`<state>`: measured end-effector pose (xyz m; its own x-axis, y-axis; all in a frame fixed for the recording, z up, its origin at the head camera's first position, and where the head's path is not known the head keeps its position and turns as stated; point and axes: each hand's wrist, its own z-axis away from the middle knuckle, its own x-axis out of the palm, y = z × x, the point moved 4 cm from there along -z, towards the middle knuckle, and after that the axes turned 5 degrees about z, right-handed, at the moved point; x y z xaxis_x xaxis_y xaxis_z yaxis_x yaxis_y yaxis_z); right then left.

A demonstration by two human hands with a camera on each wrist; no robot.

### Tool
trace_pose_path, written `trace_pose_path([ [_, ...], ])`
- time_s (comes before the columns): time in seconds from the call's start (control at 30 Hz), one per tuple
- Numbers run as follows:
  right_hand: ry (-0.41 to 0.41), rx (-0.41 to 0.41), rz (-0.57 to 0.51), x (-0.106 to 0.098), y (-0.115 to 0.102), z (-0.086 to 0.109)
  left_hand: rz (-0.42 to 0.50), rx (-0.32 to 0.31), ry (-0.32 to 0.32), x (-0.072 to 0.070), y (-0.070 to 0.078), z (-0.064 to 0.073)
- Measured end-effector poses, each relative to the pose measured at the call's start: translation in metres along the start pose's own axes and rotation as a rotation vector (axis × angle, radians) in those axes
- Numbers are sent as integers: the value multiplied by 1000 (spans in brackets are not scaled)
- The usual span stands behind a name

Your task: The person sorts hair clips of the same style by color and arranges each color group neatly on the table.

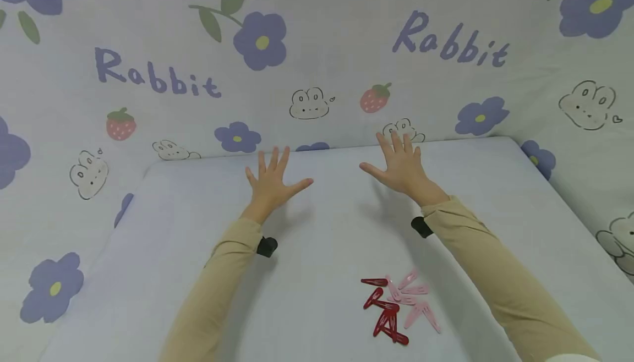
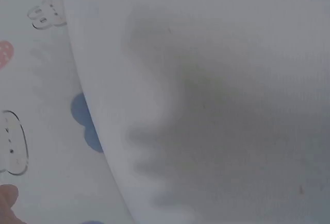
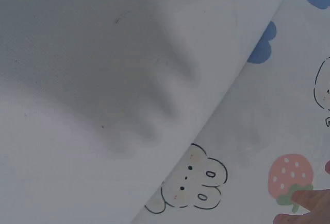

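Both hands are held out over the far part of a white table, fingers spread, with nothing in them. My left hand (image 1: 269,186) is left of the middle, its shadow falling on the tabletop; a bit of it shows at the lower left corner of the left wrist view. To the right, my right hand (image 1: 402,170) reaches toward the back edge, and some of its fingers (image 3: 312,203) enter the right wrist view. Nearer the front lie several dark red hair clips (image 1: 388,307) in a loose group. Several pink hair clips (image 1: 420,290) lie beside them on the right.
The white tabletop (image 1: 317,230) ends at a back edge just beyond the hands. Behind it hangs a pale cloth (image 1: 337,37) printed with flowers, rabbits and strawberries. A black piece (image 1: 267,247) sits under the left wrist and another black piece (image 1: 422,227) under the right.
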<state>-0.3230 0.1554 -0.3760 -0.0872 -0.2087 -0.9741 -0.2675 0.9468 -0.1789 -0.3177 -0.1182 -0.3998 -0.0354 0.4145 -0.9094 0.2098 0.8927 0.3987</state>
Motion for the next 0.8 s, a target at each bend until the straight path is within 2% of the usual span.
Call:
trace_pose_path([
  [0.1,110,-7,-84,-7,-4,9,75,45,9,0,10,7],
  [0.23,276,-40,-262,-16,-9,25,170,103,-27,1,22,19],
  [0.33,344,-70,-381,-21,-16,42,263,135,-40,4,31,33],
  [0.47,393,-87,-501,-25,-23,69,421,201,-11,8,45,55],
  [0.6,434,-81,-580,-23,-26,95,535,260,12,14,60,75],
  [0.67,441,-60,-606,-18,-27,109,580,278,1,20,65,84],
  [0.8,405,16,-658,-1,-32,132,622,304,-80,35,71,100],
])
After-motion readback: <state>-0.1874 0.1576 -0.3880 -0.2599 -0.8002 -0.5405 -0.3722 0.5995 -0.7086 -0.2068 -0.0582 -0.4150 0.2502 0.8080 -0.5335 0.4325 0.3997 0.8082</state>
